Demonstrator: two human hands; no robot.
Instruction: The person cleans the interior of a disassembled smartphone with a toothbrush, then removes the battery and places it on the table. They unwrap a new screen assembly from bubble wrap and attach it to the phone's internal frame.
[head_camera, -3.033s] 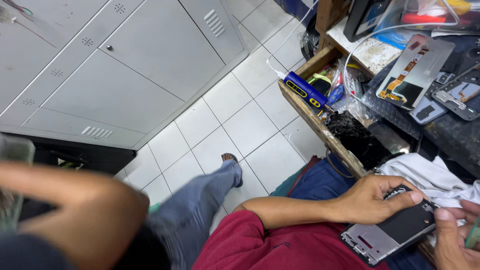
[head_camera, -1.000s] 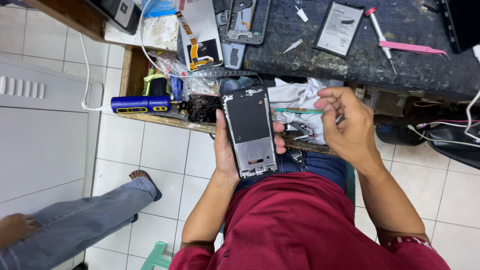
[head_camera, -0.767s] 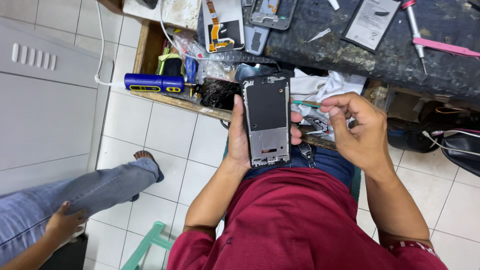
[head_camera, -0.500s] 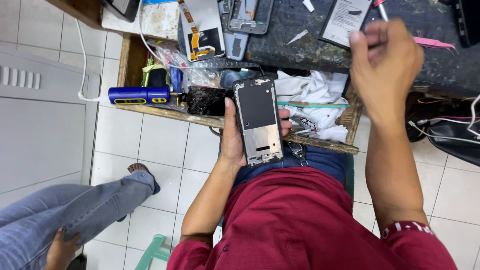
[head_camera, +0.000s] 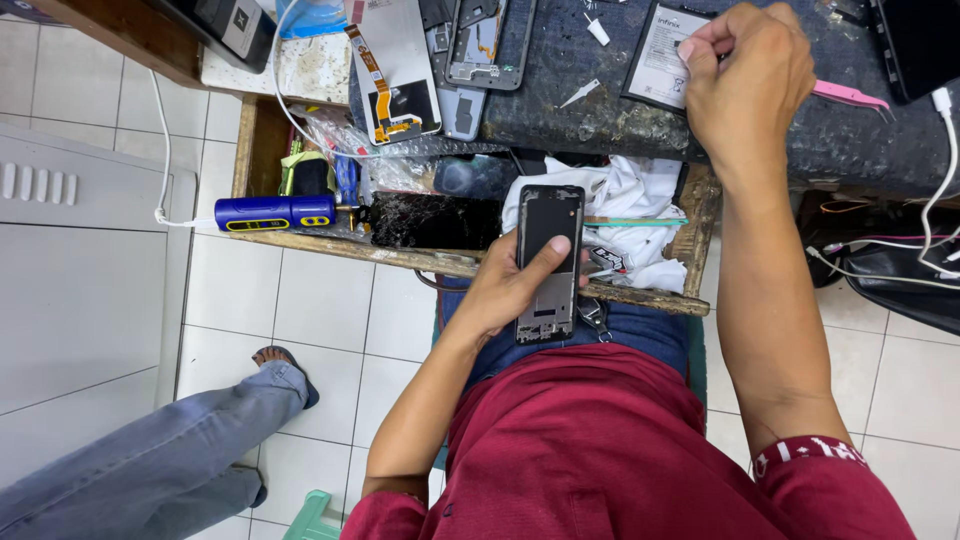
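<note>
your right hand (head_camera: 745, 85) has dropped onto the battery (head_camera: 660, 55) — fingers pinched at its edge; your left hand (head_camera: 510, 290) grips the phone frame (head_camera: 550, 262), thumb across it.

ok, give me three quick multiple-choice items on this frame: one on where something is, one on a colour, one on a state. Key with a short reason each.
1. Where is the right hand?
A. On the lap
B. Up on the dark bench top, at the flat battery
C. On the floor

2. What colour are the tweezers on the bench?
A. Pink
B. Green
C. Black

3. How is the phone frame held?
A. Lying loose on the bench
B. Gripped in the left hand, thumb across it
C. Pinched by both hands

Key: 1 B, the fingers meet the battery's edge; 2 A, they are pink beside the wrist; 3 B, only the left hand wraps it, above the lap.
</note>
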